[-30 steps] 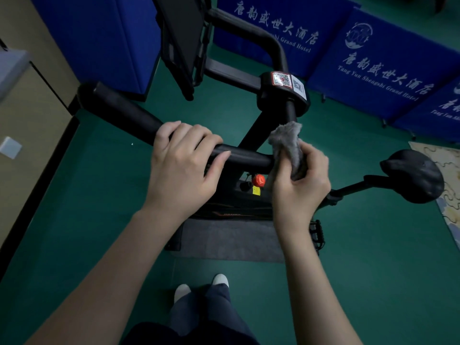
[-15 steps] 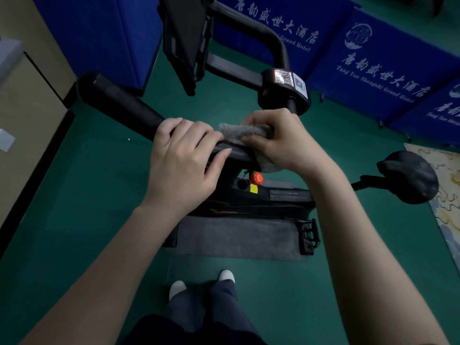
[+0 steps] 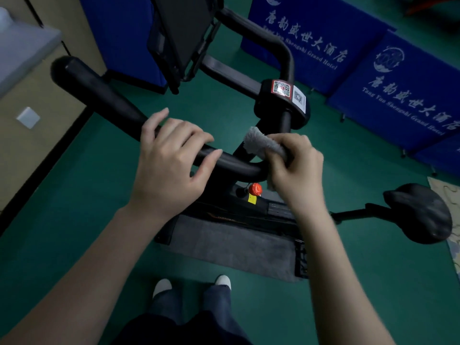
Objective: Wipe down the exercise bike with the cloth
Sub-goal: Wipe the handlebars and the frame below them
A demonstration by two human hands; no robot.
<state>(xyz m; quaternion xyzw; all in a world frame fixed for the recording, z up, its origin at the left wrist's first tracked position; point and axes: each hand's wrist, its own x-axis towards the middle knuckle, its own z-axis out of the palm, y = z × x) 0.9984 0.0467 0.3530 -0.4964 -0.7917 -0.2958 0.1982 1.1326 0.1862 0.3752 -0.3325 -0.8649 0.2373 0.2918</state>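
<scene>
A black exercise bike fills the middle of the view. Its near handlebar (image 3: 99,98) runs from upper left down to the centre stem. My left hand (image 3: 171,163) lies over that bar, fingers draped on top and thumb spread, only loosely around it. My right hand (image 3: 296,168) is shut on a grey fluffy cloth (image 3: 261,143) and presses it onto the bar's bend beside the stem. A clamp with QR stickers (image 3: 286,93) sits just above. The black saddle (image 3: 420,212) is at the right. A red knob (image 3: 255,188) shows below the bar.
Blue padded panels with white lettering (image 3: 403,90) line the back and right. A beige wall with a white plate (image 3: 28,117) stands at left. A grey mat (image 3: 231,245) lies under the bike on the green floor. A black console (image 3: 184,33) rises behind the bars. My white shoes (image 3: 161,286) are at the bottom.
My right hand has slid the cloth rightward along the bar, away from my left hand, to the bend by the stem. My left hand's fingers have loosened on the bar.
</scene>
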